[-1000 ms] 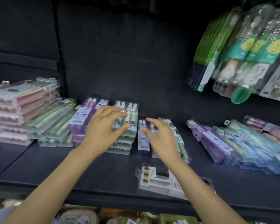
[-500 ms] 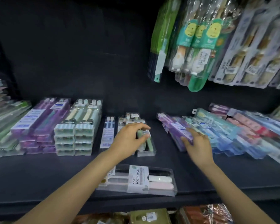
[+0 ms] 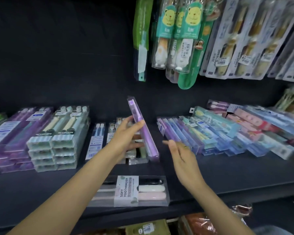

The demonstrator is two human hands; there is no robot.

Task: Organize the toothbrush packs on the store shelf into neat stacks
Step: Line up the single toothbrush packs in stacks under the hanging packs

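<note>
My left hand [image 3: 126, 134] grips a purple toothbrush pack [image 3: 143, 129], held tilted on its edge above a small green and cream stack [image 3: 136, 156] at the shelf's middle. My right hand [image 3: 180, 155] hovers open beside it, fingers straight, close to the slanted row of purple and blue packs [image 3: 193, 134] on the right. A clear pack labelled SOFT TOOTHBRUSH [image 3: 134, 190] lies flat at the shelf's front edge. Neat stacks of green-cream packs [image 3: 58, 141] and purple packs [image 3: 15, 133] stand on the left. A single blue pack [image 3: 96, 139] lies between them and the middle stack.
Hanging packs with bear pictures [image 3: 176, 34] and white-grey packs [image 3: 244, 39] dangle from above at the right. Pink and blue packs [image 3: 261, 129] lie loosely piled at the far right. The dark shelf [image 3: 227, 175] has bare room in front of the right row. Goods sit on the shelf below [image 3: 210, 223].
The purple pack has come out of the right row and into my left hand, which lifted off the middle stack. My right hand drew back from the row and opened.
</note>
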